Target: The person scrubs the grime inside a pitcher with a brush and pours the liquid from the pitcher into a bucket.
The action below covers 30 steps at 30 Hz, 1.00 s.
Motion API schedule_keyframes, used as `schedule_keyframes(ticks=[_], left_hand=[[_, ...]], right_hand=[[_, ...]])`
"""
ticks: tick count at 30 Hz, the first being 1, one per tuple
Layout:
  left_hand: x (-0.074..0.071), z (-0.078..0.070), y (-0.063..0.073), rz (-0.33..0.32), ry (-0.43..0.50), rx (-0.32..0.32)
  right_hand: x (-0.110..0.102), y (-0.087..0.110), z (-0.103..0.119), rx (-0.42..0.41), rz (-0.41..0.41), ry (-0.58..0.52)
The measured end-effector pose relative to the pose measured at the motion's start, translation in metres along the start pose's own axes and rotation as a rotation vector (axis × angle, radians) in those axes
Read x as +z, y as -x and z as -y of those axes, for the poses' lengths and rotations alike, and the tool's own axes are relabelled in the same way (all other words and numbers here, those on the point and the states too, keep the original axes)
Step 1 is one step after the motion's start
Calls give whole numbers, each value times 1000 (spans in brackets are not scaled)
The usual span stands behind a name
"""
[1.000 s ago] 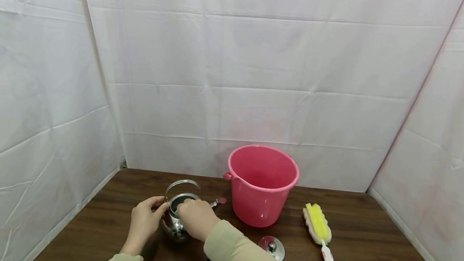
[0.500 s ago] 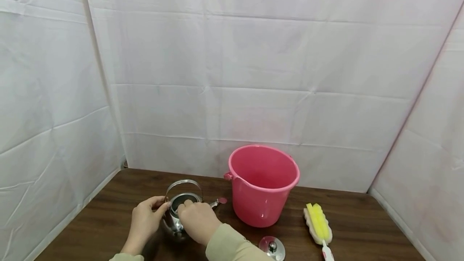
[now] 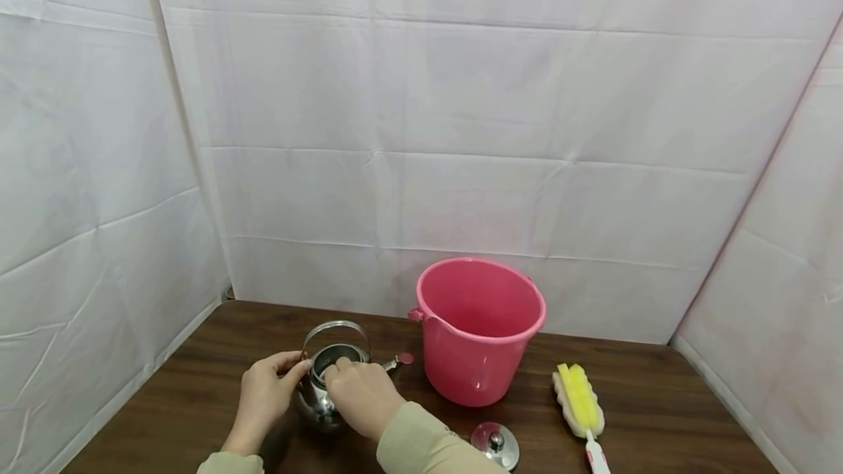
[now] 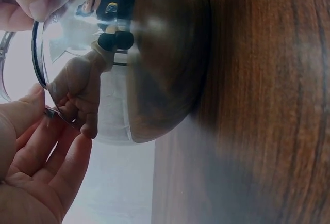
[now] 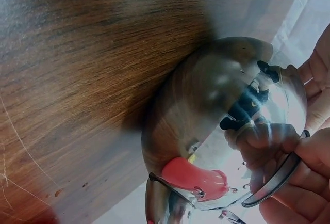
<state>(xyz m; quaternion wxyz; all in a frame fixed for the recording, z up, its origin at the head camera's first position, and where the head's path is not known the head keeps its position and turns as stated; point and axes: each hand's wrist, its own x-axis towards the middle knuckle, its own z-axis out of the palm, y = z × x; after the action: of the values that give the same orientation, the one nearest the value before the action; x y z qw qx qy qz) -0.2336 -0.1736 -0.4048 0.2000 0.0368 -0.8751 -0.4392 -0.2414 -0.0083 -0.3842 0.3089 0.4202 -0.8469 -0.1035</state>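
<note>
A small shiny steel kettle (image 3: pixel 316 409) stands on the table at the lower left of the head view, its hoop handle (image 3: pixel 337 325) raised and its mouth uncovered. Thumb and fingers of my left hand (image 3: pixel 262 395) pinch the lug at the handle's left foot, seen close in the left wrist view. My right hand (image 3: pixel 364 395) reaches over the front of the mouth, fingers curled down at the rim (image 5: pixel 273 187). I cannot tell whether they pinch the rim itself or a part inside. The rounded body (image 5: pixel 206 97) mirrors the hands and the person.
Right of the kettle, its red-tipped spout (image 3: pixel 397 362) points toward a pink bucket (image 3: pixel 476 373). A round steel lid (image 3: pixel 495 446) with a knob lies near the front edge. Farther right lies a yellow and white sponge brush (image 3: pixel 578 402). White cloth walls (image 3: pixel 316 196) enclose the table.
The head view has tilted slightly, so everything sits a little higher. Both hands keep their places at the kettle; the right fingers have shifted slightly at the mouth, where more inner wall shows.
</note>
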Motion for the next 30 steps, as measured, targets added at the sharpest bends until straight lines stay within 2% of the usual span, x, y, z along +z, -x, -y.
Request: schedule_keyframes(ticks=[15,20,30], left_hand=[[-3,-5,3,41,3,-17],[-4,-4,4,67,33,-17],[-4,-4,5,81,49,8]], right_hand=[[4,0,-1,16,-78,15],[3,0,-1,27,-99,28],[-1,1,-3,33,-97,19]])
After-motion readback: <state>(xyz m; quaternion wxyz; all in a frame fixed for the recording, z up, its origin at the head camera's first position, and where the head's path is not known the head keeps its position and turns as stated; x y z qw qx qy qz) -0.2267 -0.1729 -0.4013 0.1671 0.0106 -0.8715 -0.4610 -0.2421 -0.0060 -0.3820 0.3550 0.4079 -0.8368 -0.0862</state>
